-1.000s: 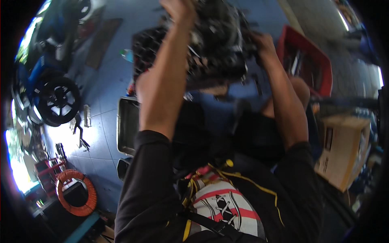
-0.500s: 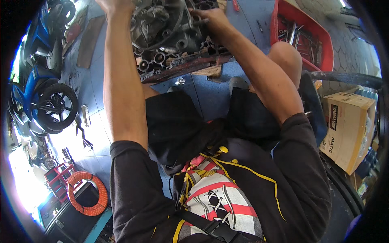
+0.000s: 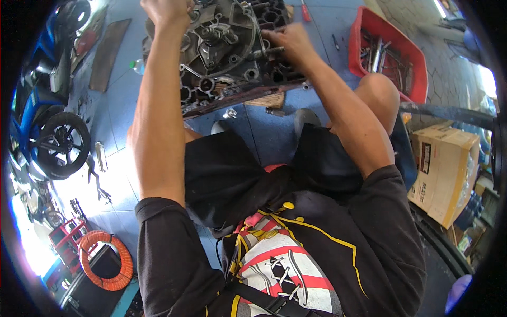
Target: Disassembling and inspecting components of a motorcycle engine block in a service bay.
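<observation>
The left forearm (image 3: pixel 161 121) reaches forward nearly straight; the right forearm (image 3: pixel 348 111) slants inward from a bent elbow. Ahead of them, the metal engine casing (image 3: pixel 214 42) lies between the two hands, on a dark slab with round openings (image 3: pixel 206 87). The right grip (image 3: pixel 296 45), the nearer, has its fingers pointing toward the casing's right side; the left grip (image 3: pixel 166 10) is at its far left. Blur and cropping hide whether either grasps it, and its long axis. Beyond, a red-handled tool (image 3: pixel 304 13) lies on the blue floor (image 3: pixel 330 68).

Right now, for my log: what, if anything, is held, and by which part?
Can't tell: left hand and right hand are at opposite sides of the engine case, grip unclear.
</observation>
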The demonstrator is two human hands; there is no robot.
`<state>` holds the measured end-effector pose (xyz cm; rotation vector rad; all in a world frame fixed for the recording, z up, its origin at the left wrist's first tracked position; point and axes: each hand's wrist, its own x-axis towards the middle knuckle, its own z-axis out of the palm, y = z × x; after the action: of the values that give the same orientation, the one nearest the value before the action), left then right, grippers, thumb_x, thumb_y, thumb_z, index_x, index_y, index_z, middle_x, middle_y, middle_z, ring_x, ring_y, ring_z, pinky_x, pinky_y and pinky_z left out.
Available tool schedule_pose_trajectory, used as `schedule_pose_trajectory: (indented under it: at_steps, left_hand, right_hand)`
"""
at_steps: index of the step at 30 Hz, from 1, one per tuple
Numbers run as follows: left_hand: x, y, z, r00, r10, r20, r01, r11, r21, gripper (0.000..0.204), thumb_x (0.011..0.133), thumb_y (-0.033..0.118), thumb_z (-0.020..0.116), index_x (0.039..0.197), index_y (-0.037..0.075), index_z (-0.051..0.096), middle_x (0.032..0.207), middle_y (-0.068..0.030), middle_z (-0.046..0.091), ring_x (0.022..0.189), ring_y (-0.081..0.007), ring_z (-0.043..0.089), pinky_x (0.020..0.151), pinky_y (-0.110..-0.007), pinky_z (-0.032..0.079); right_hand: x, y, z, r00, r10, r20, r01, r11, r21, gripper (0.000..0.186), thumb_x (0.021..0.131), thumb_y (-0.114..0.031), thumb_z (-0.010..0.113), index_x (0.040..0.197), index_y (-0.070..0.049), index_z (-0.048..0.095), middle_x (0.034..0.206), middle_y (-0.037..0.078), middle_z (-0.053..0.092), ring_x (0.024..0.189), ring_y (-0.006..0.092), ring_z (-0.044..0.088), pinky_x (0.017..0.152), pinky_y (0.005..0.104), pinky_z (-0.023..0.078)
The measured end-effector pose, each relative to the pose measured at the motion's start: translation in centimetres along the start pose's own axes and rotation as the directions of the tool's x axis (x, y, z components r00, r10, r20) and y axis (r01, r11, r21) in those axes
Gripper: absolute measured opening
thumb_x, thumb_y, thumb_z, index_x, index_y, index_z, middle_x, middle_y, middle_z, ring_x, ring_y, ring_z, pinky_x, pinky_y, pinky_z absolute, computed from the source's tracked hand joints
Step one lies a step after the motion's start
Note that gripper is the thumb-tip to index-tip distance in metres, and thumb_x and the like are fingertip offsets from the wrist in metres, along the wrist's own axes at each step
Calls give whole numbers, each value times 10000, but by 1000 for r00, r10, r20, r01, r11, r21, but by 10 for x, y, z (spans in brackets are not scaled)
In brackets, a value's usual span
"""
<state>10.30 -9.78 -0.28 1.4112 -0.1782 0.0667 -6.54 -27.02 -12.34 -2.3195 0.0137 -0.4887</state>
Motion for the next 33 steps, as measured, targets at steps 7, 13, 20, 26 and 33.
schedule_pose_trajectory:
  at_steps: [7, 13, 20, 26, 33]
  left_hand:
    - [2, 17, -4, 931, 254, 263, -352, 817, 458, 253, 877, 237, 615, 743, 24, 591, 561, -32, 484, 486, -161, 450, 502, -334, 383]
    - [-122, 48, -7, 455, 697, 554, -884, 279, 376, 117, 849, 159, 646, 921, 66, 646, 761, -62, 670, 620, -167, 627, 607, -264, 498]
    - [-299, -187, 7, 128, -485, 865, -861, 378, 339, 243, 857, 137, 533, 1041, -7, 599, 1039, -209, 627, 989, -361, 616, 844, -486, 509]
    - [-326, -287, -41, 549, -386, 741, -794, 35, 607, 291, 851, 206, 556, 1077, 50, 654, 1126, -132, 622, 1082, -303, 570, 842, -444, 459]
    - [-336, -294, -67, 361, -514, 778, -826, 211, 522, 297, 872, 239, 519, 1061, 36, 628, 1068, -164, 663, 993, -324, 640, 791, -493, 487]
  right_hand:
    - [-40, 29, -134, 751, 637, -174, -642, 766, 35, 347, 830, -321, 655, 924, 8, 716, 918, 258, 684, 864, 391, 682, 753, 419, 545]
    - [-126, 159, -83, 604, 795, 57, -603, 503, -620, 367, 800, -207, 602, 1076, 28, 654, 1133, 265, 643, 1088, 417, 615, 934, 474, 496]
    - [-182, 217, 6, 624, 773, 113, -618, 577, -534, 575, 840, -306, 594, 1205, 131, 514, 1225, 321, 564, 1137, 453, 562, 993, 481, 446]
    - [-181, 187, 35, 588, 800, 117, -671, 563, -482, 557, 860, -260, 682, 1233, 105, 488, 1168, 285, 592, 1096, 425, 576, 950, 460, 476]
    - [-215, 218, 43, 586, 810, 1, -696, 504, -511, 472, 816, -175, 699, 1183, 40, 493, 1178, 278, 586, 1090, 442, 595, 948, 488, 485]
